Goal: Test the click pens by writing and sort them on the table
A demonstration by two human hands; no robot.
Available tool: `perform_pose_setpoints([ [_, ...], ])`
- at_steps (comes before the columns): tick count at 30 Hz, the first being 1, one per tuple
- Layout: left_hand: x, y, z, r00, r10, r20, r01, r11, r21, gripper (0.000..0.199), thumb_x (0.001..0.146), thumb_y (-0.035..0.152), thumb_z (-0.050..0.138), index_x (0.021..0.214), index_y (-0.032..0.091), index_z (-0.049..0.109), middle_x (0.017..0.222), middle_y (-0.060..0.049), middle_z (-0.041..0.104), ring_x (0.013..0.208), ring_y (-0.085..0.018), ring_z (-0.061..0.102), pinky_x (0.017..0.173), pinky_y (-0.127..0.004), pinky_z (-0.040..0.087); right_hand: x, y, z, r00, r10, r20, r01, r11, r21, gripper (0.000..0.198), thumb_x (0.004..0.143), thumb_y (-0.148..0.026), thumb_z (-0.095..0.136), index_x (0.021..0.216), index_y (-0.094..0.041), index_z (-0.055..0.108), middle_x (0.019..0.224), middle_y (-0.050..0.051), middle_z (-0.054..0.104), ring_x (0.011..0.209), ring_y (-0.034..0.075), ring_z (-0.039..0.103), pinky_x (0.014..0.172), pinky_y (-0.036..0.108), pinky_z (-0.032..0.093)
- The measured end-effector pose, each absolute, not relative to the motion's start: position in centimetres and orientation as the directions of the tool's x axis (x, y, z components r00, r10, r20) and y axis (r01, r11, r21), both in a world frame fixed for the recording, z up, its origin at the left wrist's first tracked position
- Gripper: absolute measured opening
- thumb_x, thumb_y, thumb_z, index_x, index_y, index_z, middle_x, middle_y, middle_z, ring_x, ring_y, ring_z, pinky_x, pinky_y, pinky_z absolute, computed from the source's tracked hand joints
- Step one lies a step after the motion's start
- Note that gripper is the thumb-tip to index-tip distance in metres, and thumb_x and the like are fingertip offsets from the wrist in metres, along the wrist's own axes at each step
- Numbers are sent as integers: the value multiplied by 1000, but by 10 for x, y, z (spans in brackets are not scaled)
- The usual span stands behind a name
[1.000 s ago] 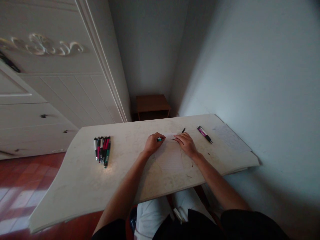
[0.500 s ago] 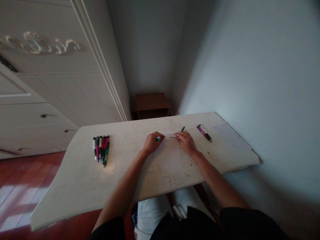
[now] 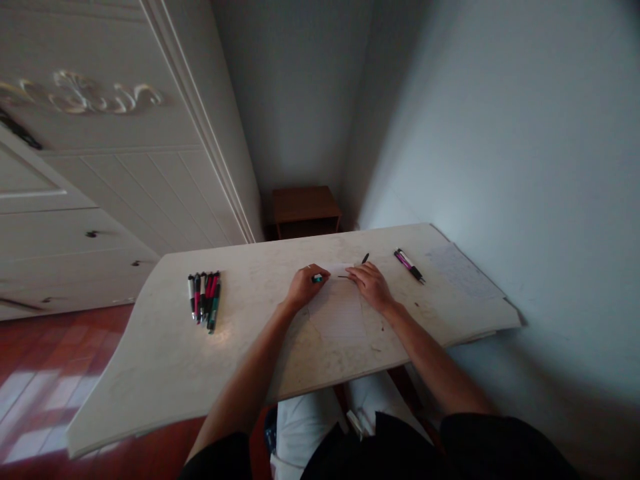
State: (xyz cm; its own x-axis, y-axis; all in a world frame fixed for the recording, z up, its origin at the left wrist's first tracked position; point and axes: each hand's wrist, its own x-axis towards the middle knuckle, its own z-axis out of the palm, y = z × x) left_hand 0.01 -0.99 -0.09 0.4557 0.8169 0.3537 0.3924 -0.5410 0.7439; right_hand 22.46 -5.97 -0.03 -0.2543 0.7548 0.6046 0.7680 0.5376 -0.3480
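Note:
Over the upper part of a lined sheet of paper, both hands are close together. My left hand is closed round a green pen part, of which only a short piece shows. In the fingers of my right hand is a thin dark pen refill, its tip pointing left toward my left hand. A small gap separates the refill from the green part. Just behind my right hand a black pen part sticks out; whether the hand touches it I cannot tell.
Several pens lie in a row at the left of the white table. Two pens rest at the right, near a written sheet. A wall stands to the right, a white cabinet to the left.
The refill in my right hand has shifted slightly left, toward the green pen part. My left hand stays nearly still, and the view has turned a little.

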Motion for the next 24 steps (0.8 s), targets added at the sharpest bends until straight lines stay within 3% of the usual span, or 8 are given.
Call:
perform_pose_setpoints([
  [24,0,-15,5,528,805,271,324,-486,812,14,81,29,66,88,20,74,87,-4,74,78,-16,66,78,-27,51,220,-64,4,-241,741,626,693,583,-423,21,93,-26,55,105,-21,71,86,8,71,80,21,62,76,38,53],
])
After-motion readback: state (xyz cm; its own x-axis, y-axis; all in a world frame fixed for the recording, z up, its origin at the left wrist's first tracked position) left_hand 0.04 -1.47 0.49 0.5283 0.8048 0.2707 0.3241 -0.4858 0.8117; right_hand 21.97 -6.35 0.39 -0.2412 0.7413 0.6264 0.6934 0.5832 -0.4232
